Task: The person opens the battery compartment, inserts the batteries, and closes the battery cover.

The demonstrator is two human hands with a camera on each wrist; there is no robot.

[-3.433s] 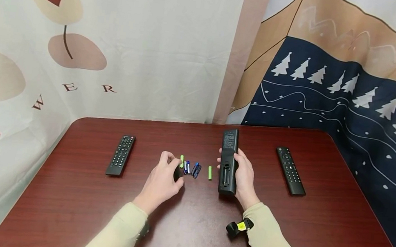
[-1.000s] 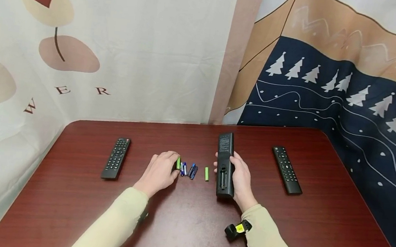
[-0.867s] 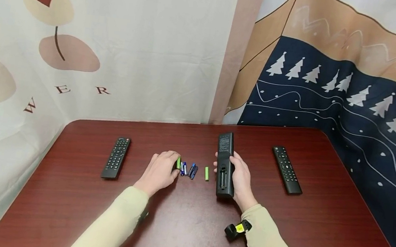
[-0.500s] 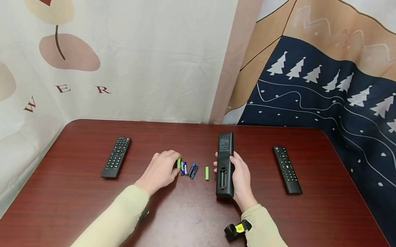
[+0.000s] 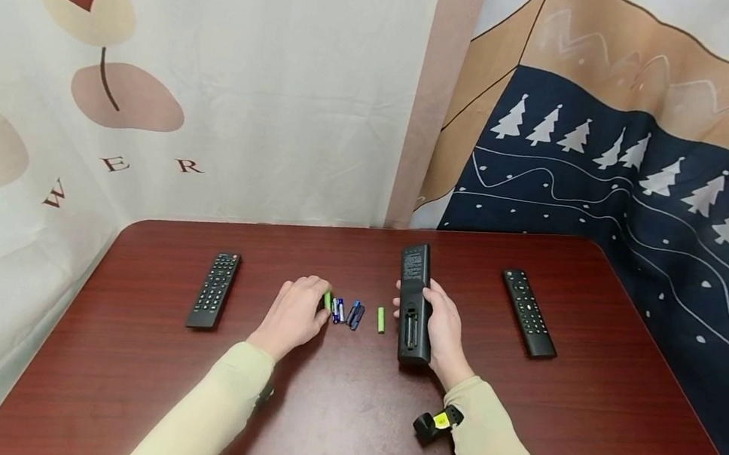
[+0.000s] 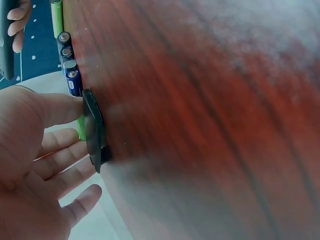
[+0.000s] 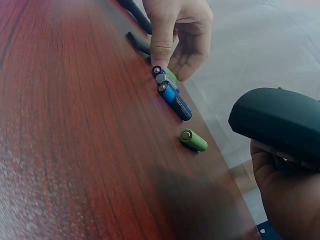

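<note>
My left hand (image 5: 290, 317) is low over the table, its thumb and fingertips pinching a green battery (image 5: 328, 301). Beneath that hand a thin black battery cover (image 6: 93, 131) lies on the table, hidden in the head view. Just right of the fingertips several blue and silver batteries (image 5: 337, 311) lie close together. A second green battery (image 5: 381, 320) lies apart, nearer the right hand. My right hand (image 5: 444, 332) grips a black remote control (image 5: 415, 302), back side up. Its battery compartment (image 5: 411, 330) is uncovered, and no battery can be made out inside.
One black remote (image 5: 215, 291) lies buttons up at the left of the brown table (image 5: 340, 422). Another remote (image 5: 528, 314) lies buttons up at the right. A pale printed curtain (image 5: 285, 96) and a dark blue one (image 5: 588, 187) hang behind the table edges.
Earlier the left hand held the black cover; now the cover lies on the table and that hand pinches the green battery. The right hand keeps the remote nearly still.
</note>
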